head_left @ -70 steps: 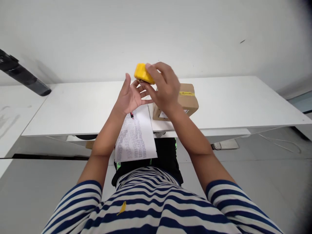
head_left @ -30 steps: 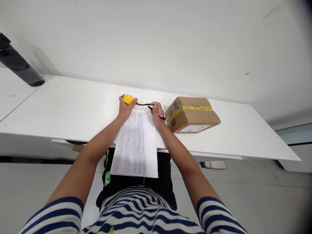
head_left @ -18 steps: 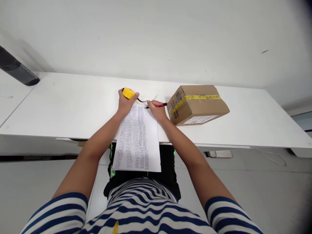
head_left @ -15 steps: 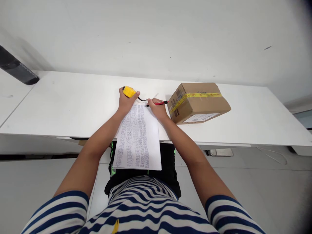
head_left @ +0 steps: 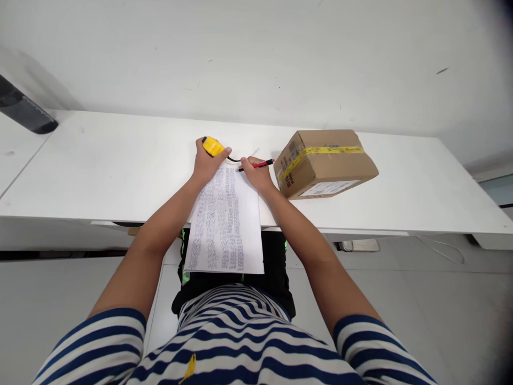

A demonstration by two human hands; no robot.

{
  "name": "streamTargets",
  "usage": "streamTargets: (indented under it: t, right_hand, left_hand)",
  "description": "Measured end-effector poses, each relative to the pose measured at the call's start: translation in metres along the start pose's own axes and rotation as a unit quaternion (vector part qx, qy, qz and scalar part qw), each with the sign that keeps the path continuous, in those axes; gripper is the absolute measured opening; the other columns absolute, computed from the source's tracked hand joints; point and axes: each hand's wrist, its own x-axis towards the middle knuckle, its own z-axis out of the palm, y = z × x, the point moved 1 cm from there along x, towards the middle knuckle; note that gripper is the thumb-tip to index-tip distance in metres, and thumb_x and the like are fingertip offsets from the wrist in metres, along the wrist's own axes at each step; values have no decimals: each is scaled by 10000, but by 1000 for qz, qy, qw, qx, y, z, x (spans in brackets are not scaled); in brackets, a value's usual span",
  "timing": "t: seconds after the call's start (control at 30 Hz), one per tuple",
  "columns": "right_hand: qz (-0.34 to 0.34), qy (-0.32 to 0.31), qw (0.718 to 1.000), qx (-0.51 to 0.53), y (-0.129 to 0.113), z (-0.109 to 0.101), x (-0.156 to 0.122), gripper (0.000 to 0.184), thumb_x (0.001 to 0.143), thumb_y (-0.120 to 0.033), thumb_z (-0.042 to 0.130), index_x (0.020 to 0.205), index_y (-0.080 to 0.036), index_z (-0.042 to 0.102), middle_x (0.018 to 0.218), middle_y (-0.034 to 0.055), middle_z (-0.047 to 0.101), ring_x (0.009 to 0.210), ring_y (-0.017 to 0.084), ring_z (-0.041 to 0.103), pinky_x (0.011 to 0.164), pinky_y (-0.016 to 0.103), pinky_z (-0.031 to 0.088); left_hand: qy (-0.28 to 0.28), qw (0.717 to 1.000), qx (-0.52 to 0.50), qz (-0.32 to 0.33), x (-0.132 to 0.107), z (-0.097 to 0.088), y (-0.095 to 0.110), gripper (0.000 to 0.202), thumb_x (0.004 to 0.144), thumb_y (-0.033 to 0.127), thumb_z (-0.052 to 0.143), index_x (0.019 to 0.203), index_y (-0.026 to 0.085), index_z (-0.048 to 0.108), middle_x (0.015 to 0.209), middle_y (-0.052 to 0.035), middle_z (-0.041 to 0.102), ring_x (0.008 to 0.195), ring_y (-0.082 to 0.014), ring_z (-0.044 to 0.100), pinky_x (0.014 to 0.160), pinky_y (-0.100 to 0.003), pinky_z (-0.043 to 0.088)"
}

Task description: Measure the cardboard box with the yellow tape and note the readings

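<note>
Right fingers (head_left: 245, 163) clamp red-black pen (head_left: 262, 163) at handwritten white paper (head_left: 224, 219).
Beyond paper: left fingers (head_left: 226, 152) clamp boxy yellow tape measure (head_left: 212, 146).

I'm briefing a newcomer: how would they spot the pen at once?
On the white table, find the cardboard box with yellow tape. Just left of it is the right hand, by the top of a written sheet. It holds the pen: slim, red and black, unlike the chunky yellow tool in the left hand.

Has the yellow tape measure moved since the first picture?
Yes, downward in view: the tape measure overlapped the back edge of the table then; now it's below that edge, in the left hand.
</note>
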Motion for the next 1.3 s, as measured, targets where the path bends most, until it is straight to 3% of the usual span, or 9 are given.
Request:
streamTargets:
  t: [0.17,0.4,0.73,1.07,1.3]
  right_hand:
    - [10,25,1000,6,-1,0,-1,363,932,-427,563,630,-229,598,684,-5,647,769,180,610,800,324,479]
    - [14,-1,1000,5,-6,-2,-2,371,937,-415,566,617,-229,584,716,7,670,785,180,597,814,325,482]
    - [13,40,999,-7,-3,-2,-4,389,968,-406,561,622,-226,575,681,-8,618,757,171,569,777,323,446]
    - [11,24,1000,4,-1,-4,-3,371,952,-362,568,608,-225,579,692,-5,641,772,174,584,810,336,462]
    - [0,39,999,-2,5,-3,-2,384,969,-402,565,626,-230,579,697,-5,643,766,172,586,792,340,452]
  left_hand:
    - [-4,1000,-4,-3,1,0,-2,854,660,741,880,1219,286,421,1216,-73,611,1133,-277,679,992,-488,554]
    - [2,1000,-20,-1,0,1,0,854,639,697,917,1228,282,457,1177,-65,615,1141,-282,677,1022,-500,544]
    - [-1,1000,-21,6,2,1,-7,853,657,696,909,1262,291,463,1172,-63,612,1162,-290,683,1028,-502,548]
    - [-8,999,-25,19,4,2,-11,814,660,697,907,1221,296,474,1149,-54,603,1120,-284,693,998,-507,568]
    - [-18,999,-49,8,5,3,-12,787,674,615,937,1236,299,486,1173,-62,586,1211,-320,660,1045,-547,545]
